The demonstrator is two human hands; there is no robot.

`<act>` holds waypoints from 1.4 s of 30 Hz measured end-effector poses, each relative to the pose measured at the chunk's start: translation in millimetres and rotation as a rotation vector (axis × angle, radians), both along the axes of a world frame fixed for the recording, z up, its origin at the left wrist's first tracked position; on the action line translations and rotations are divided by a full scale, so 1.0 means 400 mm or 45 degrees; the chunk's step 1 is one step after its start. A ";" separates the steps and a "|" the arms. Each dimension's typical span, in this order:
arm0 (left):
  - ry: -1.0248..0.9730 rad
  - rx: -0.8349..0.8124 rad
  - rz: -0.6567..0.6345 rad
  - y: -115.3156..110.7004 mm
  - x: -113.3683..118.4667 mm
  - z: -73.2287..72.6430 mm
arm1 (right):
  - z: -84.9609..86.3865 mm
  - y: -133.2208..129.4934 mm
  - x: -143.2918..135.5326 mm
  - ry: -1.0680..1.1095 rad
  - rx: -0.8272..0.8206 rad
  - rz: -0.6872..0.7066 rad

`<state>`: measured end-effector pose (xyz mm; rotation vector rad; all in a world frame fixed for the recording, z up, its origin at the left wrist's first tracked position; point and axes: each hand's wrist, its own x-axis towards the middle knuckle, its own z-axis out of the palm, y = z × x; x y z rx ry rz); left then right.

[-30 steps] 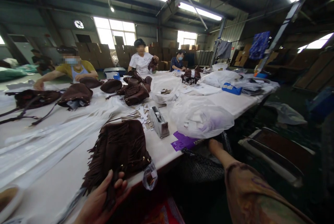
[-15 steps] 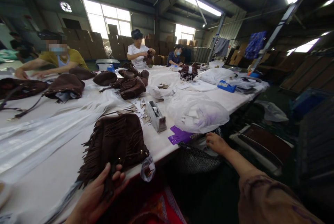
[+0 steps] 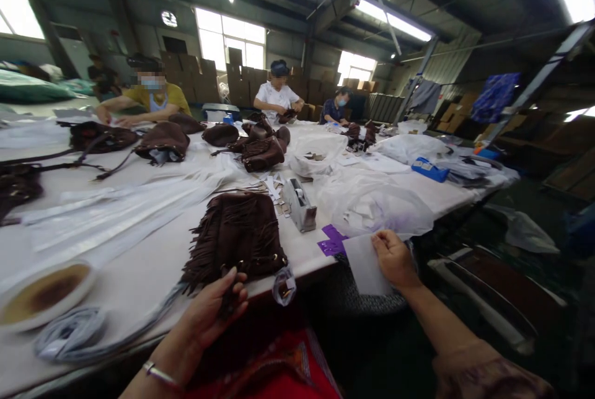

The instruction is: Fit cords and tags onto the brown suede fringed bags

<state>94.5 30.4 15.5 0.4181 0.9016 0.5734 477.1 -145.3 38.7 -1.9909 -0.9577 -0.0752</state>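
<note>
- One white sheet [image 3: 365, 266] now sits pinched in the right hand [image 3: 394, 258]; a second ago, nothing.
- Left hand [image 3: 211, 312] stays, fingers closed on the brown fringed bag [image 3: 239, 238] at the counter [image 3: 139, 269] edge.

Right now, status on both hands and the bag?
Left hand grips fringed bag at table edge. Right hand holds white sheet off the edge. Tape dispenser and plastic bags between them.
</note>
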 end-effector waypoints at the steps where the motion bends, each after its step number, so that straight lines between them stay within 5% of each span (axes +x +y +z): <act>1: 0.005 0.028 -0.027 -0.005 -0.001 0.003 | 0.008 0.027 -0.052 0.110 0.049 0.052; 8: -0.110 0.170 -0.206 -0.056 -0.027 -0.006 | -0.045 0.217 -0.411 0.708 0.184 0.353; 13: -0.139 0.341 -0.209 -0.089 -0.070 -0.020 | -0.107 0.262 -0.560 1.075 0.228 0.639; 18: 0.028 0.395 -0.114 -0.094 -0.114 -0.034 | -0.099 0.226 -0.539 1.299 -0.103 0.882; 23: -0.022 0.469 -0.306 -0.089 -0.118 -0.039 | -0.051 0.227 -0.501 1.640 -0.460 1.039; 27: 0.022 0.641 -0.399 -0.074 -0.127 -0.025 | -0.055 0.245 -0.524 1.656 -0.601 1.129; 32: 0.552 1.091 -0.278 -0.048 -0.168 0.021 | -0.071 0.246 -0.542 1.389 -0.574 1.023; 37: 0.932 1.605 -0.046 -0.066 -0.159 0.078 | -0.055 0.258 -0.572 1.525 -0.431 0.949; 42: 1.122 1.950 -0.302 -0.097 -0.126 0.084 | -0.073 0.274 -0.625 1.716 -0.217 0.906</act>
